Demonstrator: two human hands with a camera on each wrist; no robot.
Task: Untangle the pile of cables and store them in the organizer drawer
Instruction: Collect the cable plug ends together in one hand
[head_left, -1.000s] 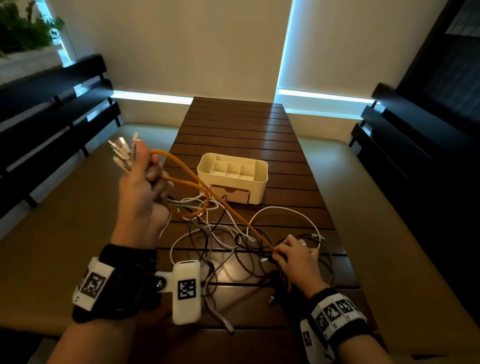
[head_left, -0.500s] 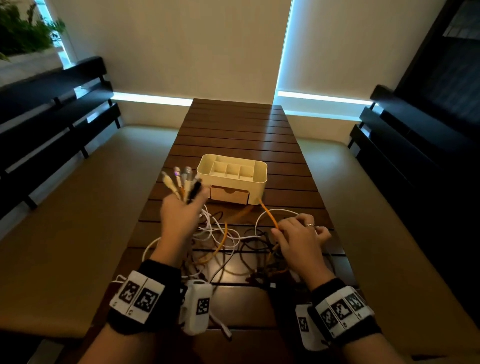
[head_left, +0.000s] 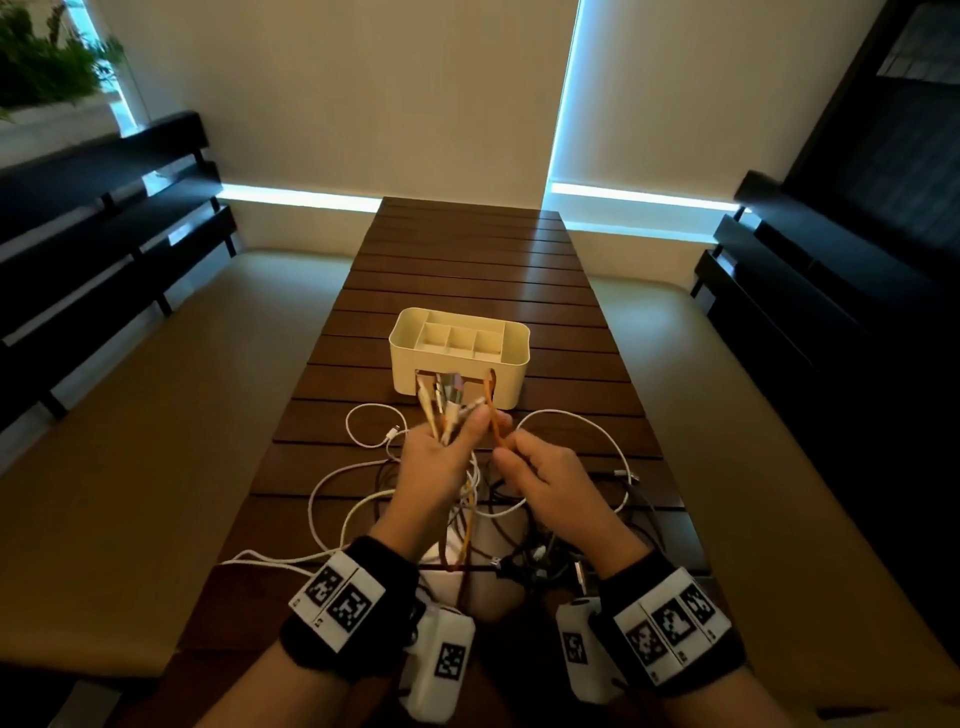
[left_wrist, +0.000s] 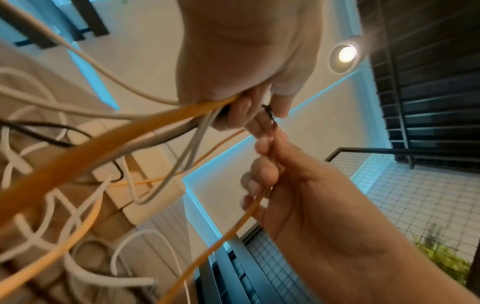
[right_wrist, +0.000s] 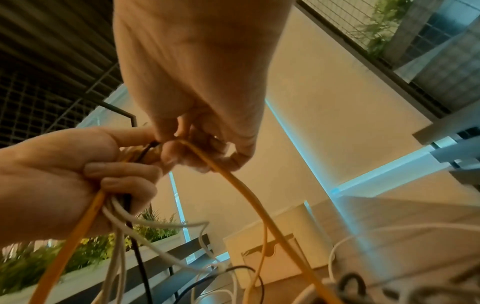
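Observation:
A cream organizer stands mid-table, its drawer front shut and partly hidden in the head view. In front of it my left hand grips a bundle of cable ends that fan upward. Right beside it, my right hand pinches an orange cable, which loops up in front of the organizer. The wrist views show the orange cable running through both fists. A tangle of white, black and orange cables lies on the table below both hands.
The slatted wooden table runs away from me past the organizer. Tan bench cushions flank it, with dark slatted backrests behind them. A white cable loop reaches toward the right table edge.
My left hand came down from the upper left to just in front of the organizer, still holding the cable ends. My right hand rose off the pile with the orange cable and met it.

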